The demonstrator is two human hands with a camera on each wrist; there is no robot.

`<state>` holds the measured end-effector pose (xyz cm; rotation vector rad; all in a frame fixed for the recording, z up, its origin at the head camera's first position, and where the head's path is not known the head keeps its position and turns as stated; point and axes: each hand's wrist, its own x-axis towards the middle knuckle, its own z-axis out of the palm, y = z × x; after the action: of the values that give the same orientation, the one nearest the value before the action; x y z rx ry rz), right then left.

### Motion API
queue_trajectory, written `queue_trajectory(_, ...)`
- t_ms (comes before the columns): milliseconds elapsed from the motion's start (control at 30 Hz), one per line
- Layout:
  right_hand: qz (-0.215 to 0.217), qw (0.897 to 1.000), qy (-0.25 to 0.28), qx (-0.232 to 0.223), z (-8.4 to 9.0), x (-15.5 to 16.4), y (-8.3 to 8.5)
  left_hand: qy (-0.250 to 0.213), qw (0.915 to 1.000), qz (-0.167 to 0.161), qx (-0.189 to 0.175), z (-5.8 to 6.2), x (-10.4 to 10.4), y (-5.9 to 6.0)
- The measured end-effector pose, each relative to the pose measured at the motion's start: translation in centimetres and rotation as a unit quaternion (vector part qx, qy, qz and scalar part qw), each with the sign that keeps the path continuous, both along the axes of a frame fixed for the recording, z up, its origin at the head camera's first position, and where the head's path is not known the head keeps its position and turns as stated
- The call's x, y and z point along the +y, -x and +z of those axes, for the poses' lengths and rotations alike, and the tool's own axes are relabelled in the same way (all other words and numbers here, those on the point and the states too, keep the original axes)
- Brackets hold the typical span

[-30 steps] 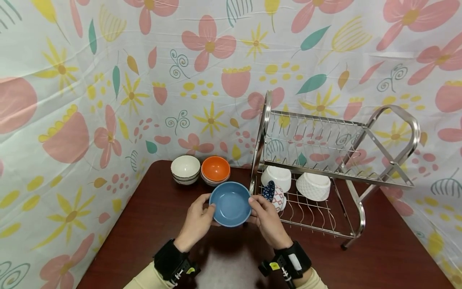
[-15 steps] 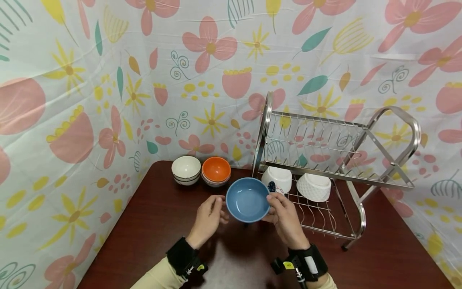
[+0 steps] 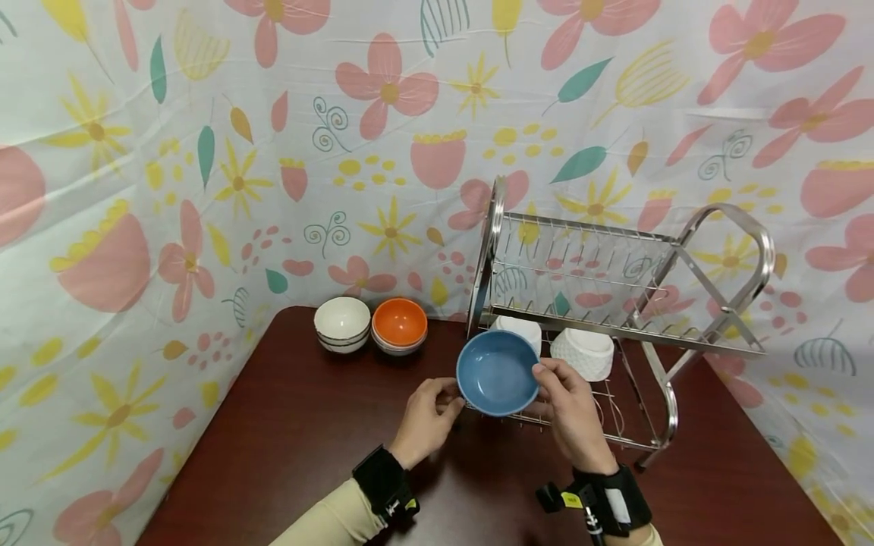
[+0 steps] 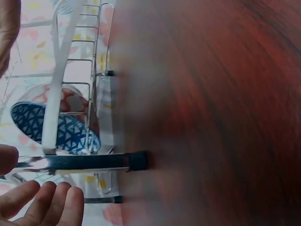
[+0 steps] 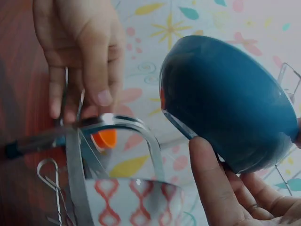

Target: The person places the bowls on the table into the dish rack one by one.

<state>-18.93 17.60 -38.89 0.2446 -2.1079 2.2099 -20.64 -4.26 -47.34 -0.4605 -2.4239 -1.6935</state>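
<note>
Blue bowl (image 3: 497, 371) hangs just in front of the dish rack (image 3: 614, 318), gripped by the right hand (image 3: 572, 413); left hand (image 3: 426, 419) beside it, fingers relaxed, holding nothing.

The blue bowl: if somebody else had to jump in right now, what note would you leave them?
Right hand grips the blue bowl by its rim, above the front of the dish rack's lower shelf.
Left hand is open beside the bowl, not holding it.
Done: two white bowls sit upside down on the lower shelf, with a patterned bowl there too.
Left: the blue bowl is not yet in the rack; a white bowl and orange bowl wait on the table.
</note>
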Motion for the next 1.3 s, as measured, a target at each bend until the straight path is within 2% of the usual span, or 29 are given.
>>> queue_trajectory(167,-0.078,0.995,-0.061,0.015,0.4,0.7,-0.3,-0.001,1.0,0.005,0.005,-0.8,0.5,0.3)
queue_trajectory(300,-0.138,0.981,-0.129,0.032,0.8,1.2,-0.7,-0.001,0.9996,0.014,0.023,-1.1,0.8,0.6)
queue_trajectory(400,-0.179,0.967,-0.176,0.051,1.1,1.7,-0.9,0.003,0.9991,0.023,0.035,-1.3,0.9,0.8)
queue_trajectory(567,-0.232,0.943,-0.217,0.097,1.3,2.5,-0.9,0.012,0.9981,0.035,0.05,-1.5,1.0,1.0)
queue_trajectory(800,-0.296,0.902,-0.275,0.154,1.2,3.5,-1.1,0.034,0.997,0.043,0.055,-1.9,1.1,1.2)
queue_trajectory(933,-0.324,0.874,-0.311,0.188,0.8,3.7,-0.7,0.039,0.9963,0.046,0.061,-2.1,1.0,1.2)
queue_trajectory(1033,-0.341,0.847,-0.346,0.217,0.2,3.7,-0.1,0.039,0.9959,0.045,0.068,-2.0,1.0,1.2)
queue_trajectory(1100,-0.343,0.834,-0.366,0.23,-0.3,3.7,0.4,0.038,0.9958,0.044,0.071,-1.8,1.0,1.1)
queue_trajectory(1167,-0.34,0.829,-0.381,0.229,-0.8,3.5,0.8,0.036,0.9956,0.043,0.075,-1.8,1.1,1.1)
queue_trajectory(1300,-0.33,0.83,-0.403,0.201,-1.9,3.1,1.6,0.036,0.9952,0.043,0.08,-2.0,1.0,1.2)
